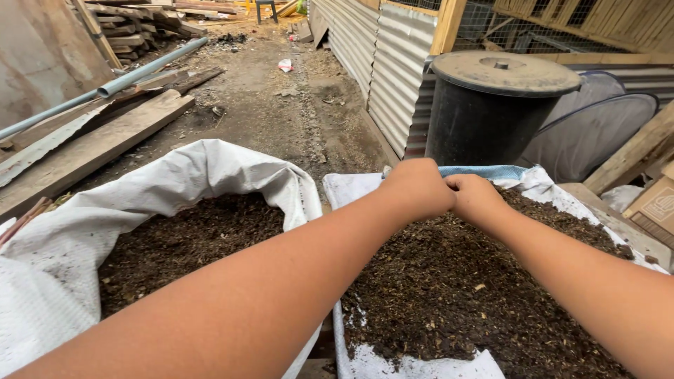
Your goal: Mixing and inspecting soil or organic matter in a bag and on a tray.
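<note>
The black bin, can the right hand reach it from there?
Probably yes. The right hand is at the far edge of the sack, the black bin stands just behind, and nothing lies between them.

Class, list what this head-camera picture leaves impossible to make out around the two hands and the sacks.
- Head view: fingers of left hand and right hand curl away, hiding any grip.
- Right sack: far rim hidden behind the hands.
- Left sack: cut off by the left and bottom edges.
- Black barrel: base hidden behind the sack.

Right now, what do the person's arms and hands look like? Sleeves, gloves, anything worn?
Both forearms are bare as far as the frame shows: no sleeves visible. The left hand and right hand wear no gloves. No watch, bracelet or ring is visible. Nothing else is worn on them.
</note>
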